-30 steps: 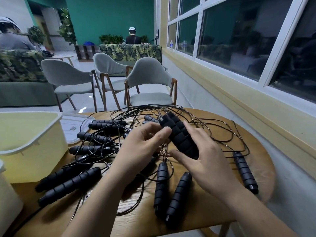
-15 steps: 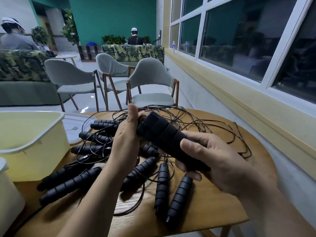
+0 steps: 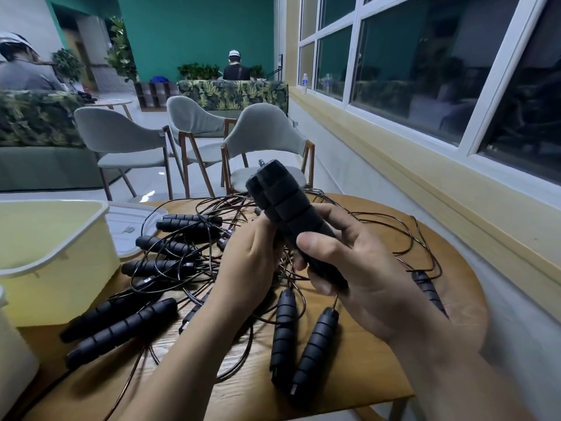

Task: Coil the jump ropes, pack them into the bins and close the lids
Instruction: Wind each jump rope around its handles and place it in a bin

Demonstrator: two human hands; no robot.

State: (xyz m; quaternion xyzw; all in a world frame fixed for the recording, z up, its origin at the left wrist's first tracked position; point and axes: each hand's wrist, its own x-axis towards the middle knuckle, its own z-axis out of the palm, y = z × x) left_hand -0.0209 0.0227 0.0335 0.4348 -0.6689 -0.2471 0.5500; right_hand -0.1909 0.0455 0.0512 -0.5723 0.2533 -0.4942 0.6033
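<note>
Black rope handles (image 3: pixel 287 209), two together, stick up above the worktop (image 3: pixel 258 396) with the right hand (image 3: pixel 364 268) curled round them. The left hand (image 3: pixel 247 262) is beside them; I cannot tell its grip.

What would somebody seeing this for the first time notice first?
Most likely the pair of black foam handles held up mid-frame in the right hand, with the left hand close against them. Beneath lies a tangle of thin cords and loose handles spread over the round wooden table. A pale yellow bin stands open at the left.
</note>
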